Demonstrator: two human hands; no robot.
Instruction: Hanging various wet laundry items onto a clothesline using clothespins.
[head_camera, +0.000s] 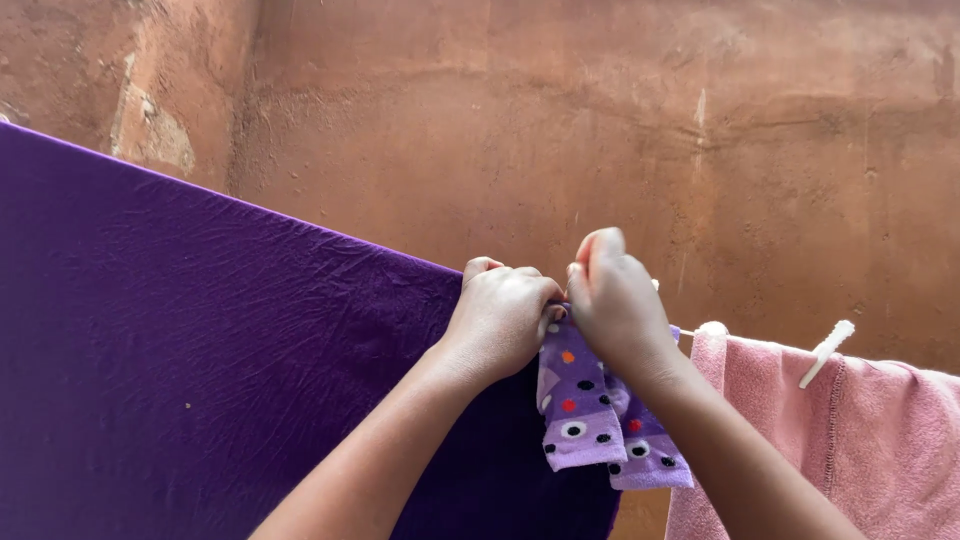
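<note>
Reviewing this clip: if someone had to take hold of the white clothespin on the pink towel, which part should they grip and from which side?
Probably the upper free end of the white clothespin, pinched from above and the right. It sits tilted on the pink towel, its lower end clamped over the towel's top edge, its upper end sticking up clear of cloth. Both hands are busy at the spotted purple socks.

The scene is lit evenly by soft, diffuse daylight; no hard shadows or glare are seen. Focus is held sharp throughout, without blur.
</note>
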